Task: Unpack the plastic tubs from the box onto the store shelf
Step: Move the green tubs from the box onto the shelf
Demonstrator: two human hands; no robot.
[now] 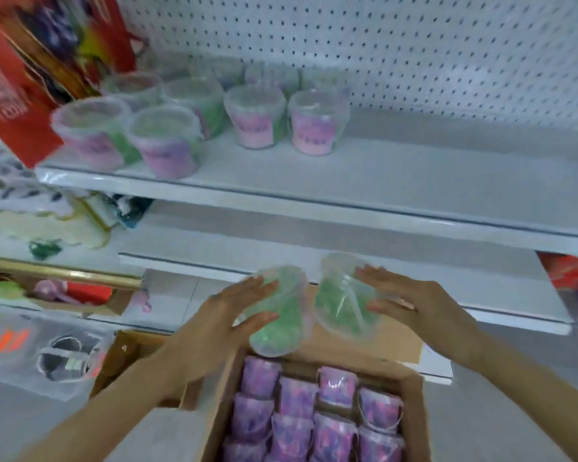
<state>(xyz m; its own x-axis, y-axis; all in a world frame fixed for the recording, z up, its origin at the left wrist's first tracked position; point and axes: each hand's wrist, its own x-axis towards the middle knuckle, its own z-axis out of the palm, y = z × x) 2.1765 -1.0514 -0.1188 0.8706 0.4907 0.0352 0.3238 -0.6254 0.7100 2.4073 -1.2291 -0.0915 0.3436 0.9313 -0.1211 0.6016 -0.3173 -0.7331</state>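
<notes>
Left hand (234, 315) and right hand (411, 301) pressed two green tubs (277, 315) between flat palms, fingers extended, not curled round, at lower centre of frame above open box (414, 411).

More purple-labelled tubs (314, 415) filled box at bottom. Shelved tubs (167, 138) stood upper left on upper shelf (381, 181).

Risks, as judged:
- Squeeze-only hold; tubs tilted, could slip and drop back into box.
- Thin walls might buckle under pressure.
- Lift to shelf might clip lower shelf edge (214, 265).
</notes>
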